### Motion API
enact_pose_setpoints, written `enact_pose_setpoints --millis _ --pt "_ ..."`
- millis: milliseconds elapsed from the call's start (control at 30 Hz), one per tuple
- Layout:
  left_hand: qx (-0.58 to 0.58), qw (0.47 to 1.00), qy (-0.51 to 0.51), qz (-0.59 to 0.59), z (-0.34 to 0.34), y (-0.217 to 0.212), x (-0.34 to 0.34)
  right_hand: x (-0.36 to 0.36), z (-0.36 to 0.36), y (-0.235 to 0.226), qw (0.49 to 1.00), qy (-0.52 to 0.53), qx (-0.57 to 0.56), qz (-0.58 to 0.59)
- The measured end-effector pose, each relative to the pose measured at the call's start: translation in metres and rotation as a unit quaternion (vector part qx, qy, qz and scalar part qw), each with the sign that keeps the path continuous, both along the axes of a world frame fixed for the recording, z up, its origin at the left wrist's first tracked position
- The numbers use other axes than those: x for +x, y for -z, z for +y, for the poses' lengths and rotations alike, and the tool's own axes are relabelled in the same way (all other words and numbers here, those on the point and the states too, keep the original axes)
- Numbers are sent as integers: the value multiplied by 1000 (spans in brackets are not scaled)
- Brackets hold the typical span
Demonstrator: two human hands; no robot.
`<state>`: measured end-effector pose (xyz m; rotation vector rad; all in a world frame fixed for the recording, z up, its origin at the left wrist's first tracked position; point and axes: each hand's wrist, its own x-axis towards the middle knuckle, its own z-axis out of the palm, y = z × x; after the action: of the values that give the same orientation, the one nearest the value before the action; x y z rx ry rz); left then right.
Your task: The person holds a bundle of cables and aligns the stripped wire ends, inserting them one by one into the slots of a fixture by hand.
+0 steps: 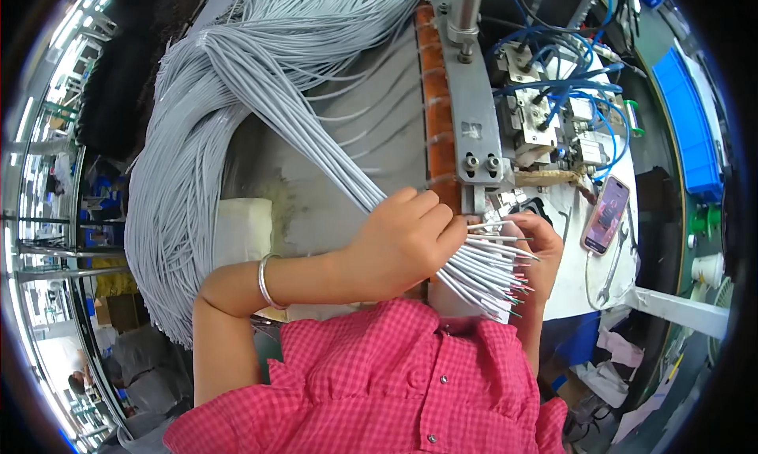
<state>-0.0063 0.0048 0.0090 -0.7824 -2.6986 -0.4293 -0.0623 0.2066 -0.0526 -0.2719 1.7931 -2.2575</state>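
Note:
My left hand point(414, 233) is closed around a bundle of thin grey cables point(335, 166). Their cut ends point(493, 268) fan out to the right of my fist, with small dark and green tips. Beside them, my right hand point(541, 245) is bent into a pinch at a single cable end point(499, 224); the exact contact between the fingertips is hard to make out. Both hands are just below the small metal head point(485, 197) of a bench machine, whose grey steel arm point(470, 114) comes down from the top.
A thick mass of grey cables point(181, 154) hangs over the left of the metal bench point(292, 185). An orange-brown strip point(438, 106) runs along the machine. On the right are blue air tubes point(553, 87), a phone point(606, 215), a wrench point(614, 264) and a blue bin point(687, 122).

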Motion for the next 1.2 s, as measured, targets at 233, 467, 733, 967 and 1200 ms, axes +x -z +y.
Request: enact_pose_setpoints --millis 233,467,733,967,1200 --pt "27 999 17 -8 1 0 1 9 -2 -1 999 0 -3 -49" --pt "13 998 12 -53 4 -2 4 5 2 -5 993 -73 -63 -71" --pt "44 996 0 -75 5 -1 3 -1 6 -8 995 -89 7 -43" --pt "34 997 61 -32 4 7 0 -2 8 2 993 -74 63 -65" --pt "4 998 0 -65 3 1 5 -5 0 2 976 -139 54 -159"
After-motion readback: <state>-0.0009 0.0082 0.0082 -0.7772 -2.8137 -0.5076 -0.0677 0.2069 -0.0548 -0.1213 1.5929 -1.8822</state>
